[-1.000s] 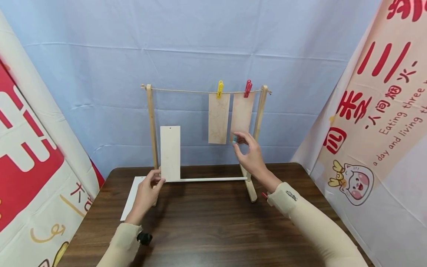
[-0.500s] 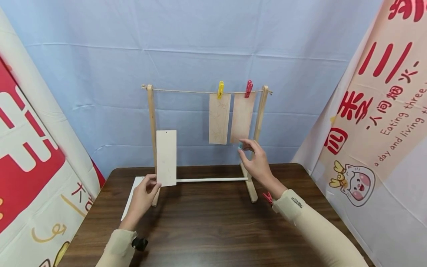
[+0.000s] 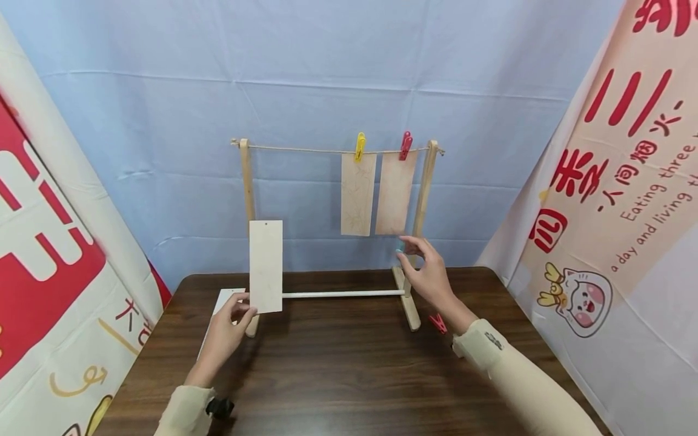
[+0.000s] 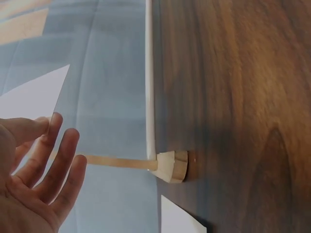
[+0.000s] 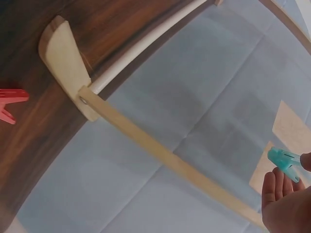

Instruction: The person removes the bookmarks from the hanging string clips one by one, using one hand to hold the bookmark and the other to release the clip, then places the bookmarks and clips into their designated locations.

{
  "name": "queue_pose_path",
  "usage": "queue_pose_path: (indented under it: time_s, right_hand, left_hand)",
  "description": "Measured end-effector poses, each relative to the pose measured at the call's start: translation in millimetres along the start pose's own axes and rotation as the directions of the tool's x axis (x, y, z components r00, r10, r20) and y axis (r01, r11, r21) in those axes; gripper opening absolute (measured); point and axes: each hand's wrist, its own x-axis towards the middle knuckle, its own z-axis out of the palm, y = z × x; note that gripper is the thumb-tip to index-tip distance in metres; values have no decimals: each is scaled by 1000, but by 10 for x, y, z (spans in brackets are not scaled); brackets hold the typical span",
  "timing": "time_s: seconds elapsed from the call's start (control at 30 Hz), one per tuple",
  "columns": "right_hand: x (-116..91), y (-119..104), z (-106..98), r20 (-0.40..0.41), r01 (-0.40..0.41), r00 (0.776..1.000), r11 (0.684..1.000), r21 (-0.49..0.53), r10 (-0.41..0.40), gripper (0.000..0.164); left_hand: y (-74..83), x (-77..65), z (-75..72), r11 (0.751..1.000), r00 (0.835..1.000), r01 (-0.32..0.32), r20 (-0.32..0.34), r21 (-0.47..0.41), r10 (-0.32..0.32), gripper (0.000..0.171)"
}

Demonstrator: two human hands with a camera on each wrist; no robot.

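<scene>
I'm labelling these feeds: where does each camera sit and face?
Head: head-worn, facing forward and down at the rack; left hand, right hand, sleeves show.
Left wrist: sits there, facing the white card; that hand shows.
Right wrist: sits there, facing the rack and teal clothespin; that hand shows.
Both wrist views share the white bar.

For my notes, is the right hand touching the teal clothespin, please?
Touching: the right wrist view shows the right hand pinching the teal clothespin.

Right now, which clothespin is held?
The teal clothespin, in the right hand; a yellow and a red grip the rope, another red lies on the table.
</scene>
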Motion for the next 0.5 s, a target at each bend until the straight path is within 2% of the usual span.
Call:
queue_pose_path:
  time_s: [0.27,0.5]
  right_hand:
    - [-116,61,-84,9,-61,998,998,-31,62,43]
    - [-210,174,-150,-18,-53,998,997,-62,52,40]
  left_hand:
    - [-76,-82,-83,1000,1000,-1,-16,17,1,32]
    - [-139,-147,-166,998,999,27,-27,53,-26,35]
